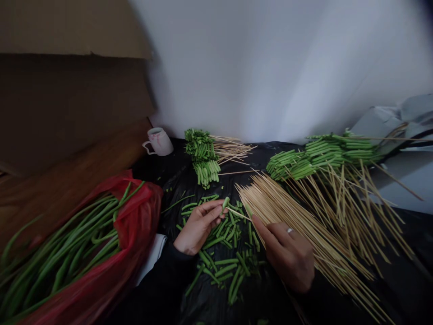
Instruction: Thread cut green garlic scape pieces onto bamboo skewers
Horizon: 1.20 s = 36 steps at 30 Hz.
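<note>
Red plastic bag [140, 225], nearest the camera, left of the left hand, open, long green beans [74, 253] spilling out. Cardboard [67, 95] behind it, brown wood-look surface [94, 158] between. Folded white sheet [153, 258] beside the bag, next to the left sleeve. White mug [161, 142] beyond the left hand, off to its left, upright, pinkish-red marks near rim, too small to make out.

Left hand [199, 225]: gripping a short bean piece [225, 205] between thumb and fingers, at the end of a thin stick [239, 213]. Cut bean pieces [225, 263] scattered under and between both hands on black plastic [176, 169]. Past the left hand, stacked bean skewers [205, 158], sticks pointing right.

Right hand [291, 256]: ring [290, 230] on one finger, fingers closed on the stick's other end; another bean piece [249, 210] at its fingertips. Big pile of bare sticks [287, 203] just beside it, running beyond and to its right, crowding that side. Farther off, larger heap of bean skewers [324, 155], sticks fanned toward camera. Grey-white packaging [402, 169] at far right, behind the heap's sticks. Pale wall-like surface [237, 67] at back.
</note>
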Each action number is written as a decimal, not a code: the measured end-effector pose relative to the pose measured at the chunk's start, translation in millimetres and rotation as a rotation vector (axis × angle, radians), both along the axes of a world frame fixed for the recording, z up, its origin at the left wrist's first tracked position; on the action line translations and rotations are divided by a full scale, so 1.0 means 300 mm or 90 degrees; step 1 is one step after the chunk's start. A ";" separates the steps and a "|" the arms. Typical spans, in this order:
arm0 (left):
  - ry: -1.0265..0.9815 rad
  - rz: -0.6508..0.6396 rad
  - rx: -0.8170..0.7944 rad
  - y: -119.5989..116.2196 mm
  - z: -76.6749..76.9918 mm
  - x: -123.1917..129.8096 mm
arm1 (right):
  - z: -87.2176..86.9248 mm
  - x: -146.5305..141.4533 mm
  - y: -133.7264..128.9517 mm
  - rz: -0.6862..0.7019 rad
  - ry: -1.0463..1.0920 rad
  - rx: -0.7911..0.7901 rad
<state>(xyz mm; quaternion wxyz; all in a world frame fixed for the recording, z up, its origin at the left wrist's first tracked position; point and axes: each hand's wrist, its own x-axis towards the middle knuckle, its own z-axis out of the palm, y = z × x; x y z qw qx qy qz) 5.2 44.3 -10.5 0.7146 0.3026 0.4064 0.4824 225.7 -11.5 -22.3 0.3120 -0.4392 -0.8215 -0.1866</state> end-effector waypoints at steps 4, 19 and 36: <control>-0.001 -0.006 0.000 -0.002 -0.001 0.003 | -0.004 0.000 -0.001 -0.008 -0.004 -0.003; 0.030 0.026 0.004 0.000 -0.010 0.007 | -0.009 -0.004 -0.001 0.008 -0.007 -0.022; 0.006 0.020 -0.026 0.007 -0.019 0.004 | -0.027 0.001 -0.003 0.000 0.003 -0.042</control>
